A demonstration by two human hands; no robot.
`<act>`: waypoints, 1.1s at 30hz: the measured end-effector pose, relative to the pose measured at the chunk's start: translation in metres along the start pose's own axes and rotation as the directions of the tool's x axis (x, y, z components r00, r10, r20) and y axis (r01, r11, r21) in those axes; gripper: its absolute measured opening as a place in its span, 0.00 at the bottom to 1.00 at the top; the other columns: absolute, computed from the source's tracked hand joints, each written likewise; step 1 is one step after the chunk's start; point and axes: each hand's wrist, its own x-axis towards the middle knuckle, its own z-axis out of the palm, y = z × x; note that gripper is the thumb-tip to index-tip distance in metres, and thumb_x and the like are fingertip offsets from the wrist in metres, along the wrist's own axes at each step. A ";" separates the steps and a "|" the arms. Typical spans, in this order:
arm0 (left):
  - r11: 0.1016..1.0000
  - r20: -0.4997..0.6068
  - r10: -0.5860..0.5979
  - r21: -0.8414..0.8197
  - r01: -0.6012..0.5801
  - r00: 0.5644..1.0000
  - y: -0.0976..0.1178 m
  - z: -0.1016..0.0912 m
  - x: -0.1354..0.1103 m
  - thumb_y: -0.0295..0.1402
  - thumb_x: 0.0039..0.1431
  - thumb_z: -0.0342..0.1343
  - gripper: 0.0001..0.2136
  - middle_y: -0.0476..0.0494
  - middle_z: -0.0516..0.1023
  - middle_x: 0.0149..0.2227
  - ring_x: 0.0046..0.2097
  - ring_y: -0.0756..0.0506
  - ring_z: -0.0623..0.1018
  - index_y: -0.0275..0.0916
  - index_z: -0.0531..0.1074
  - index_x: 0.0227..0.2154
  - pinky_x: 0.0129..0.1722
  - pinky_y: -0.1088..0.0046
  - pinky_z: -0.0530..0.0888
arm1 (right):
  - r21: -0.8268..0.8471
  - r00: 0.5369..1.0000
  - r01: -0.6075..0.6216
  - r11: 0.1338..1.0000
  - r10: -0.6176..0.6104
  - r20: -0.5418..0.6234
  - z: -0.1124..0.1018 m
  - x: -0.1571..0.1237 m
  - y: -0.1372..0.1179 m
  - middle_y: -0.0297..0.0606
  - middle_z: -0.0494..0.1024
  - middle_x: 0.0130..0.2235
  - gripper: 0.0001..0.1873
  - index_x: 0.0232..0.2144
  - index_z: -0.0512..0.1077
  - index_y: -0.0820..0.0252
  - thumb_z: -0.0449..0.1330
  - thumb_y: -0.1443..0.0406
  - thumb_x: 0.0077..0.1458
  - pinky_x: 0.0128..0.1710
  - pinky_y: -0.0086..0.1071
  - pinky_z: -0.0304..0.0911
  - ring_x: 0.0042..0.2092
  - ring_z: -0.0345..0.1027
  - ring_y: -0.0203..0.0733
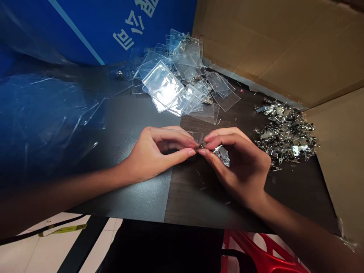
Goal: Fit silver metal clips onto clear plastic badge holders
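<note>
Above the middle of the table my two hands meet. My left hand (167, 149) is closed in a pinch on a clear plastic badge holder (198, 135), mostly hidden behind its fingers. Thumb and fingers of my right hand (237, 159) pinch a shiny metal badge clip (222, 154) at the holder's edge. Whether the clip is fastened to the holder cannot be made out. Behind my hands lies a loose pile of clear badge holders (163, 85), some with metal clips among them. To the right sits a heap of metal clips (287, 132).
Cardboard (273, 45) walls the back right, and a blue printed panel (93, 26) stands at the back left. Clear plastic bags (45, 113) cover the table's left. Small plastic scraps (198, 173) dot the dark tabletop (187, 204). A red plastic frame (256, 250) is below the front edge.
</note>
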 end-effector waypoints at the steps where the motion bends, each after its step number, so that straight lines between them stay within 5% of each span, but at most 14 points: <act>1: 1.000 0.004 0.009 0.017 -0.009 1.000 0.000 0.000 0.000 0.24 0.61 0.70 0.04 0.44 0.88 0.39 0.41 0.48 0.86 0.40 0.87 0.33 0.43 0.77 0.83 | 0.005 1.000 -0.010 1.000 0.010 0.002 0.000 0.000 0.000 0.40 0.83 0.47 0.10 0.40 0.80 0.50 0.71 0.72 0.64 0.53 0.47 0.76 0.50 0.79 0.49; 26: 0.978 0.057 0.151 0.137 -0.157 0.987 0.001 -0.001 0.000 0.22 0.63 0.68 0.04 0.43 0.88 0.38 0.39 0.50 0.86 0.37 0.86 0.34 0.40 0.81 0.82 | 0.244 0.978 -0.156 0.957 0.116 0.170 -0.007 0.004 -0.001 0.34 0.81 0.42 0.14 0.41 0.76 0.54 0.71 0.76 0.60 0.48 0.37 0.70 0.45 0.75 0.41; 33: 0.998 -0.028 -0.016 0.063 0.017 0.999 0.005 -0.001 0.000 0.26 0.65 0.67 0.04 0.43 0.89 0.39 0.40 0.49 0.88 0.36 0.86 0.40 0.44 0.79 0.84 | 0.134 0.992 -0.117 0.984 0.109 0.065 -0.008 0.009 0.007 0.33 0.83 0.40 0.08 0.40 0.78 0.53 0.72 0.70 0.63 0.46 0.37 0.73 0.43 0.78 0.40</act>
